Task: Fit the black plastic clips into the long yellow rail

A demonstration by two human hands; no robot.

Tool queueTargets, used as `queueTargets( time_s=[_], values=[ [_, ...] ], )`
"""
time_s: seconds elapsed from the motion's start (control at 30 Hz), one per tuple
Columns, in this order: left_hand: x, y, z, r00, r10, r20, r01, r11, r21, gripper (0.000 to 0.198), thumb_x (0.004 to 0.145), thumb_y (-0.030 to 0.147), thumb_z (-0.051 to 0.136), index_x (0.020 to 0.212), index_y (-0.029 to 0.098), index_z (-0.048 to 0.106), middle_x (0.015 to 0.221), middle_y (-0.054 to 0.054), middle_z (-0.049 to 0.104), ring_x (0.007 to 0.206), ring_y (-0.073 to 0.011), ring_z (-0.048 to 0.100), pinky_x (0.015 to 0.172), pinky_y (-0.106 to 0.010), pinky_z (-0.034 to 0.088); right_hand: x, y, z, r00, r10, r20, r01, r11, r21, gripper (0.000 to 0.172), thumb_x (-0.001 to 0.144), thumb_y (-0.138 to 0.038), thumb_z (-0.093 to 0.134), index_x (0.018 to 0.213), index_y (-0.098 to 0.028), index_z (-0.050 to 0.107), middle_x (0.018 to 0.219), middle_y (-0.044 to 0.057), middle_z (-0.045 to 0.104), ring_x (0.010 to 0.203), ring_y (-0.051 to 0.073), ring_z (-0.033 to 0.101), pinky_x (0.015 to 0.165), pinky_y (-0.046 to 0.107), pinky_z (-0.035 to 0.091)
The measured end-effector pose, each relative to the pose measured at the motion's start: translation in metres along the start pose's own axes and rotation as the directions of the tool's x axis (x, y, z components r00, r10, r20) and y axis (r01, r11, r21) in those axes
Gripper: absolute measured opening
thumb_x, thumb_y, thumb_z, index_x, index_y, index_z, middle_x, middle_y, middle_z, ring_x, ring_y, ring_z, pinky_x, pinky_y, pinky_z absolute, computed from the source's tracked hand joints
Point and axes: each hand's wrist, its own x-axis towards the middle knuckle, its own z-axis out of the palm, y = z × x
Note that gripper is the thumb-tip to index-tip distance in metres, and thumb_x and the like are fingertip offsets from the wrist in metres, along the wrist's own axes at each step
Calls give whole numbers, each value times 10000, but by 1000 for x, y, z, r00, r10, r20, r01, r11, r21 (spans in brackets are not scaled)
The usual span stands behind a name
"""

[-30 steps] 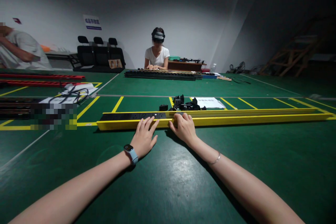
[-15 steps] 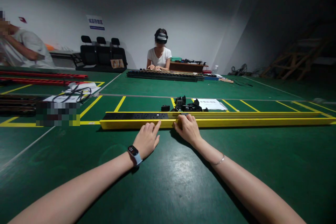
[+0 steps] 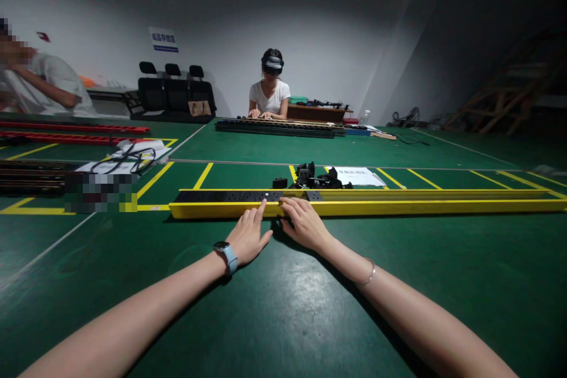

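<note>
A long yellow channel (image 3: 398, 208) lies across the green table in front of me. Black socket modules (image 3: 234, 195) fill its left part in a row. One single black socket module (image 3: 314, 195) sits in the channel farther right, a gap away from that row. My left hand (image 3: 248, 237) is open, its index finger stretched over the channel's front wall beside the row. Just right of it, my right hand (image 3: 306, 225) reaches over the same wall with fingers apart, near the row's right end. Nothing shows in either hand.
Behind the channel lie a pile of black parts (image 3: 312, 177) and a white paper (image 3: 357, 176). Cables (image 3: 133, 156) on papers and dark rails (image 3: 31, 177) are at the left, with red rails (image 3: 71, 129) beyond. Another person (image 3: 269, 94) works across the table at dark strips (image 3: 279, 128).
My right hand has shifted left along the channel, away from the single socket module, which is now uncovered. My left hand has moved slightly left, its thumb spread more.
</note>
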Motion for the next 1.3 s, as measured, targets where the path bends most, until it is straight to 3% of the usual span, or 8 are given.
queueTargets(
  time_s=[0.2, 0.4, 0.63, 0.83, 1.07, 1.3],
  values=[
    [3, -1, 2, 1000, -15, 12, 15, 999, -31, 758, 879, 365, 449, 1479, 148, 39, 1081, -100, 525, 971, -227, 487, 925, -421, 408, 12, -12, 4, 999, -43, -3, 43, 996, 74, 381, 811, -167, 538, 1190, -173, 504, 1299, 129, 544, 1217, 230, 467, 990, 440, 431],
    [3, -1, 2, 1000, -14, 7, 14, 999, -40, 759, 891, 405, 443, 1480, 159, 33, 1096, -101, 522, 997, -230, 489, 941, -431, 408, 11, -8, 8, 1000, 18, 2, -18, 995, 101, 360, 812, -197, 537, 1168, -165, 495, 1326, 140, 514, 1242, 239, 446, 1042, 459, 389],
    [1, -1, 1, 1000, -9, 5, 9, 999, -52, 740, 896, 377, 455, 1480, 170, 51, 1093, -99, 512, 995, -228, 484, 951, -431, 415, 7, 0, 10, 996, 84, -31, -82, 995, 60, 379, 823, -247, 554, 1186, -157, 489, 1221, 142, 549, 1156, 267, 467, 1020, 479, 396],
    [2, 0, -1, 1000, -4, 9, 4, 998, -58, 746, 896, 362, 460, 1482, 173, 40, 1087, -99, 511, 1000, -231, 479, 956, -440, 413, 4, 0, 9, 993, 120, -25, -120, 992, -42, 522, 840, -317, 557, 1337, -200, 448, 1164, 130, 491, 1128, 282, 421, 1012, 475, 375],
    [2, 0, 0, 1000, -8, 29, 9, 998, -60, 761, 900, 368, 454, 1482, 178, 4, 1096, -99, 505, 1015, -237, 465, 967, -450, 400, 0, -1, 9, 969, 240, -51, -244, 966, -83, 482, 846, -411, 560, 1313, -303, 508, 1125, 101, 421, 1111, 277, 374, 1016, 463, 333],
    [2, -1, -1, 1000, -8, 28, 10, 997, -74, 764, 898, 358, 458, 1483, 204, -10, 1094, -92, 498, 1017, -238, 469, 969, -454, 397, 3, -3, 10, 958, 275, -83, -282, 955, -90, 425, 842, -419, 562, 1247, -293, 561, 1100, 99, 420, 1101, 283, 364, 1009, 457, 325]
  ],
)
